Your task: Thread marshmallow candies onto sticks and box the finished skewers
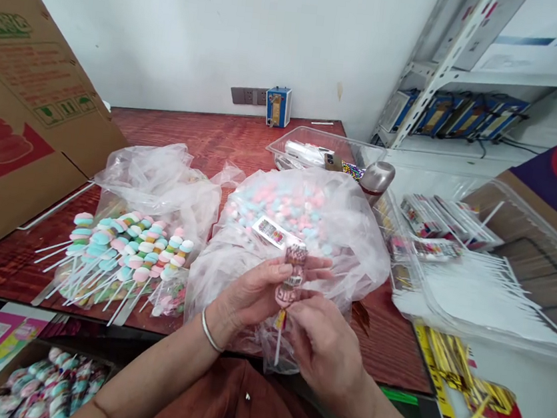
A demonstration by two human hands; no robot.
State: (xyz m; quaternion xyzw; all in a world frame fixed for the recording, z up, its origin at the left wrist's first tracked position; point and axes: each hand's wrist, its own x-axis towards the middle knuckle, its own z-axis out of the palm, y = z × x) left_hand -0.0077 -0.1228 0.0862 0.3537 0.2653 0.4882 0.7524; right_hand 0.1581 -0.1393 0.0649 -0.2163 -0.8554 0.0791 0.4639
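Note:
My left hand (pixel 256 290), with a white bangle at its wrist, holds a wrapped marshmallow lollipop (pixel 296 256) upright between thumb and fingers. Its clear printed wrapper is gathered at the bottom, where a yellow twist tie (pixel 281 318) sits above the white stick (pixel 277 346). The fingers of my right hand (pixel 329 339) are pinched at the tie. Just behind the hands, a printed label card (pixel 270 231) lies on a clear bag of pastel marshmallows (pixel 279 199). To the left, several unwrapped marshmallow sticks (pixel 138 243) are heaped on another plastic bag (pixel 161 179).
A carton (pixel 37 74) stands at the left; a box of wrapped lollipops (pixel 52 384) is below the table edge. At the right, a clear bin (pixel 427 313) holds white sticks and printed wrappers, with gold twist ties (pixel 501 415) before it. A metal flask (pixel 377 179) stands behind the bag.

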